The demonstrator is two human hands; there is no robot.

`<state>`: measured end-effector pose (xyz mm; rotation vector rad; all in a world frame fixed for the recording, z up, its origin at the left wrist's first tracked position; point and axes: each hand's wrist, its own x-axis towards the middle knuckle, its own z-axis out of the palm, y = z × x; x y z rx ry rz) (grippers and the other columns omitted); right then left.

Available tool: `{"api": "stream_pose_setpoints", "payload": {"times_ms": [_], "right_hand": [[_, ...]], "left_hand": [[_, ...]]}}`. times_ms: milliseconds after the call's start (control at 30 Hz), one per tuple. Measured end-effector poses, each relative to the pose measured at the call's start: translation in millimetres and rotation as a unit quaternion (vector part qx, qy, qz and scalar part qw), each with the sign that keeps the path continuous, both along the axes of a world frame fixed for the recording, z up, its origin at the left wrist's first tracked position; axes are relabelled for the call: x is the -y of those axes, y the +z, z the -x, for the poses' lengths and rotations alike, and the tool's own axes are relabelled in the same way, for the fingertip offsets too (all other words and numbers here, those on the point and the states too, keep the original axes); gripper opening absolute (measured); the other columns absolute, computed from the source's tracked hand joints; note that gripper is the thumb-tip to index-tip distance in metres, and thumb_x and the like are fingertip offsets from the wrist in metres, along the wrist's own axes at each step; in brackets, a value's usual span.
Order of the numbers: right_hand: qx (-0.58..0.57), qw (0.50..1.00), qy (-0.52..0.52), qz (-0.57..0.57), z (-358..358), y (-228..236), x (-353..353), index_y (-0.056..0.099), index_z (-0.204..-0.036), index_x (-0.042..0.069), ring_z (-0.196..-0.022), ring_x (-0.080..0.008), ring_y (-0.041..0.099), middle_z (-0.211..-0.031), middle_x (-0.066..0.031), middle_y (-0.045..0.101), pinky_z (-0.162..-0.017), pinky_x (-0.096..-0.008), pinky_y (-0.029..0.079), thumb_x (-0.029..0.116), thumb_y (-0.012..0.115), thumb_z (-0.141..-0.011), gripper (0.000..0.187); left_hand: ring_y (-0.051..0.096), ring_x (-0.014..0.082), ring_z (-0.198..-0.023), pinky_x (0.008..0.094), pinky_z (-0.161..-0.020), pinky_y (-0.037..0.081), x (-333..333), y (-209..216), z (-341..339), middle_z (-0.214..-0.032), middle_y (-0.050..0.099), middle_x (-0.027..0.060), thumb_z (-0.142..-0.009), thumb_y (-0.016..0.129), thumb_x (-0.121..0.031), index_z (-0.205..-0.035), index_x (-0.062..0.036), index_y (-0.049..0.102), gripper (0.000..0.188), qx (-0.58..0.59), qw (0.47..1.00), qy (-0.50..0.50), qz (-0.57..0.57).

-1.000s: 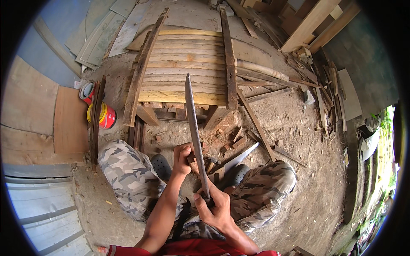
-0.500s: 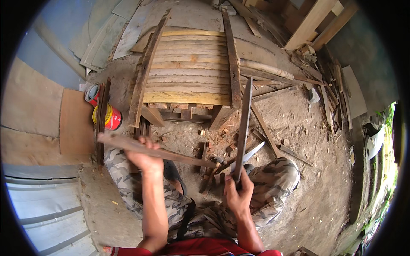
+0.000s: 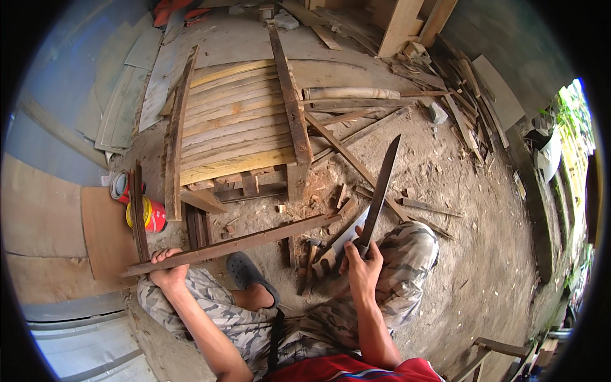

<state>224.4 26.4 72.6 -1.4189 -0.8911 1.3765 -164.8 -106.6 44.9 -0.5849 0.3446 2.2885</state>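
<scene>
Near the left, my left hand (image 3: 169, 270) is wrapped round one end of a long dark wooden strip (image 3: 254, 239). The strip slants up to the right across the space in front of me. My right hand (image 3: 364, 266) grips a machete (image 3: 383, 191) by its handle, its long dark blade pointing up and slightly right. Behind that hand a handsaw (image 3: 326, 259) lies on the ground, partly covered. Close to it is a hammer (image 3: 310, 260) with a wooden handle. Ahead stands a slatted wooden frame (image 3: 235, 118) with two long side rails.
Two paint cans (image 3: 153, 215) stand at the left behind upright dark strips (image 3: 137, 210). Wood offcuts (image 3: 433, 207) and chips litter the dirt floor. A pile of boards (image 3: 468, 95) leans at the far right. My foot in a dark clog (image 3: 245, 272) rests below the strip.
My left hand has moved left and down, nearer the strip's end, and the strip now slopes up to the right. The machete has tilted rightward. The whole view has shifted and turned.
</scene>
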Motion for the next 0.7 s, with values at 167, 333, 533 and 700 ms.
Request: {"api": "stream_pose_setpoints", "payload": {"times_ms": [167, 333, 533, 700], "right_hand": [[-0.015, 1.0, 0.013, -0.001, -1, -6, -3, 0.056, -0.134, -0.001, -0.049, -0.01, 0.052, -0.068, 0.0001, 0.054, -0.044, -0.0257, 0.043, 0.005, 0.064, -0.094, 0.041], [-0.032, 0.999, 0.024, -0.029, 3, -15, -2, 0.057, -0.131, 0.001, -0.048, -0.0123, 0.053, -0.072, -0.0018, 0.055, -0.042, -0.0273, 0.044, 0.005, 0.062, -0.094, 0.037], [-0.034, 0.999, -0.006, -0.011, -2, -27, 3, 0.055, -0.132, -0.002, -0.047, -0.0114, 0.049, -0.073, -0.0024, 0.054, -0.041, -0.0269, 0.043, 0.005, 0.06, -0.096, 0.038], [-0.009, 1.0, 0.024, -0.013, 5, -20, 11, 0.055, -0.133, -0.003, -0.047, -0.0101, 0.048, -0.07, -0.0019, 0.052, -0.04, -0.026, 0.042, 0.007, 0.061, -0.096, 0.039]], "left_hand": [[0.048, 0.0097, -0.055, 0.0276, -0.063, 0.042, -6, -4, -9, -0.056, 0.046, -0.0067, -0.081, 0.051, -0.025, -0.058, -0.0159, 0.049, 0.025, 0.006, 0.999, -0.031, -0.016], [0.05, 0.0104, -0.056, 0.0291, -0.064, 0.043, -9, -7, -20, -0.054, 0.046, -0.006, -0.082, 0.049, -0.029, -0.058, -0.0171, 0.05, 0.027, -0.026, 0.995, -0.054, -0.083], [0.048, 0.0115, -0.056, 0.0305, -0.061, 0.042, -50, -7, -59, -0.054, 0.045, -0.0065, -0.091, 0.038, -0.07, -0.068, -0.0169, 0.05, 0.059, -0.069, 0.995, -0.02, -0.073], [0.039, 0.0137, -0.05, 0.0321, -0.058, 0.037, -65, -3, -88, -0.053, 0.04, -0.0041, -0.092, 0.037, -0.066, -0.071, -0.0174, 0.046, 0.054, -0.085, 0.993, 0.023, 0.077]]}}
